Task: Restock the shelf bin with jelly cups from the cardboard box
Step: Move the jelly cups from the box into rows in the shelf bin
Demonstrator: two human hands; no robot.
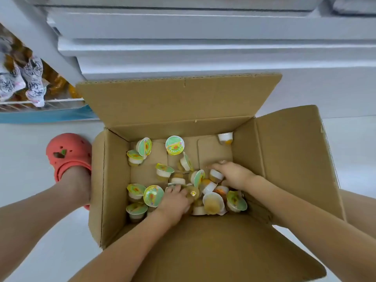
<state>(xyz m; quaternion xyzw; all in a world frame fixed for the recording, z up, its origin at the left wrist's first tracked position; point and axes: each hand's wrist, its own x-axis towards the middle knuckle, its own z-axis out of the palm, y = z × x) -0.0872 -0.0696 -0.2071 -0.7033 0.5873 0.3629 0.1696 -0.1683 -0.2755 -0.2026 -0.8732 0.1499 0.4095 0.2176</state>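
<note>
fingers of the left hand [175, 200] curl around jelly cups [175, 145] inside the open cardboard box [114, 180] on the floor; the right hand [232, 175] grips another jelly cup [216, 175] just beside.

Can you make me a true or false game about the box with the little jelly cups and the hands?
1. Both hands are inside the cardboard box. True.
2. The box is closed. False: its flaps are folded open.
3. The right hand grips a jelly cup. True.
4. A blue shoe stands beside the box. False: the shoe is red.
5. One cup sits alone in the far right corner. True.
6. The left hand is holding the flap. False: it is among the cups.
</note>
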